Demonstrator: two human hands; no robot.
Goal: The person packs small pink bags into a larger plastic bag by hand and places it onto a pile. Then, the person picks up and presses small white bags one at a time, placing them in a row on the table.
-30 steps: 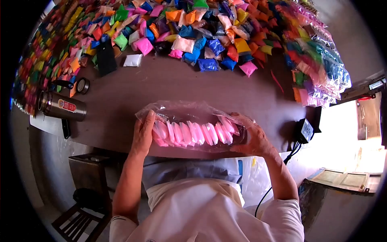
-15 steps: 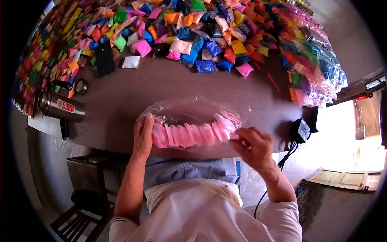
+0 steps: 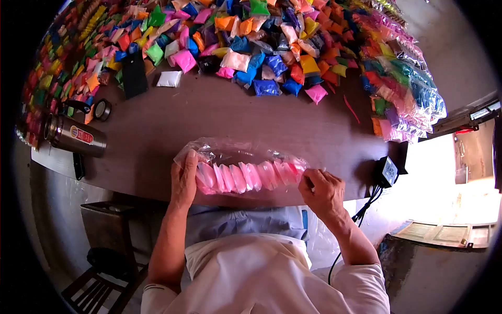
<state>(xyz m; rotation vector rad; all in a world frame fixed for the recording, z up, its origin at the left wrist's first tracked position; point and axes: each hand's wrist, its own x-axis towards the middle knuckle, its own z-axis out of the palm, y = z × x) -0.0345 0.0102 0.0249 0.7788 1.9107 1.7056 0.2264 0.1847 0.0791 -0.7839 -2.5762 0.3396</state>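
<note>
Left hand (image 3: pixel 184 180), fingers half curled, holds the clear bag (image 3: pixel 232 150) (pink packets (image 3: pixel 251 177) inside); right hand (image 3: pixel 325 196), fingers bent tight, pinches its other end.

A plain room, lit hard from the right.
The brown surface (image 3: pixel 230 120) has a curved look in the wide view; a dark, slatted wooden chair (image 3: pixel 99 290) stands at lower left. A greyish wall (image 3: pixel 449 63) rises at upper right. Below it, a bright opening (image 3: pixel 431 193) is washed out to white, with panelled wood (image 3: pixel 439 234) at its lower edge.
</note>
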